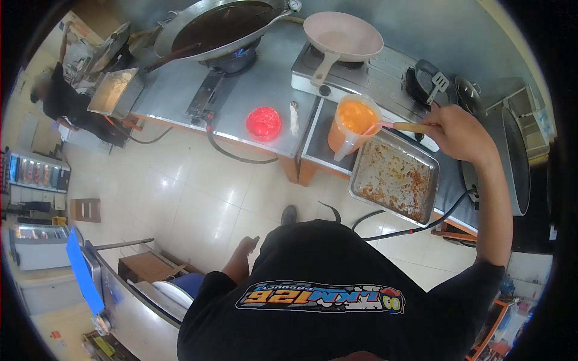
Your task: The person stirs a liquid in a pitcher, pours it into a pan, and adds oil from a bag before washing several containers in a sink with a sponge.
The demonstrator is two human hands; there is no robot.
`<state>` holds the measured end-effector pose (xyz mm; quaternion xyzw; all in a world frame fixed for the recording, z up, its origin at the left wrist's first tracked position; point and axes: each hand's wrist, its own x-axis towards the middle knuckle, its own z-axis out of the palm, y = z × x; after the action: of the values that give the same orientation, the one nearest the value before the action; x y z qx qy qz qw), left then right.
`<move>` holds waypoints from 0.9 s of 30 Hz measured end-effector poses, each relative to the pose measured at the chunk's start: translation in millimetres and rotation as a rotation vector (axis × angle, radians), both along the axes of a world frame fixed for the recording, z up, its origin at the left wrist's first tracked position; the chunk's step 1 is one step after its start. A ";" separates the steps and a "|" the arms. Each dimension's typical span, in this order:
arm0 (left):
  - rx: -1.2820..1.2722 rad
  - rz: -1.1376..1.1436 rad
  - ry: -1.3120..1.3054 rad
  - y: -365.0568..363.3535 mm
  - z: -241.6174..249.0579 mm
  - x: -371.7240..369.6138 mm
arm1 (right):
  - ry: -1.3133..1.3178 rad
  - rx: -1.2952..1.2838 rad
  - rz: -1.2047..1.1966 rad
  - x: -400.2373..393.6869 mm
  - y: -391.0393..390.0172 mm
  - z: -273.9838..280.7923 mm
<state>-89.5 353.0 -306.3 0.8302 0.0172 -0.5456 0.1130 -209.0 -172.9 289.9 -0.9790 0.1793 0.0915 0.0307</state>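
Note:
My right hand (453, 131) is closed round the wooden handle of a spatula (409, 127). The spatula's pinkish head dips into the orange liquid in a clear jug (348, 136), which stands near the counter's front edge with its handle toward me. My left hand (245, 245) hangs low beside my body, away from the counter; its fingers look partly curled, and nothing shows in them. Just right of the jug lies a metal tray (394, 175) with brown and yellow crumbs. A pink frying pan (343, 36) sits on the stove behind the jug.
A red bowl (263, 124) is on the counter (241, 96) left of the jug. Behind it a large wok (223, 27) holds dark liquid. A dark pan with a slotted turner (438, 88) is at the back right. Hoses hang along the front edge. Another person (75, 108) stands far left.

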 end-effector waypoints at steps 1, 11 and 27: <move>-0.015 -0.026 -0.010 2.2 -2.4 -0.9 | -0.027 0.021 0.016 0.2 -2.4 -2.4; -0.017 0.005 -0.058 -13.9 10.5 11.1 | -0.154 -0.153 0.076 13.1 -3.6 -36.7; -0.029 -0.123 -0.065 -9.5 8.6 2.1 | -0.401 -0.117 -0.121 -62.2 27.5 -15.3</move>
<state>-87.4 343.5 -297.7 0.8452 -0.0454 -0.5246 0.0918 -271.2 -145.4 274.6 -0.9652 0.2331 -0.1177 0.0142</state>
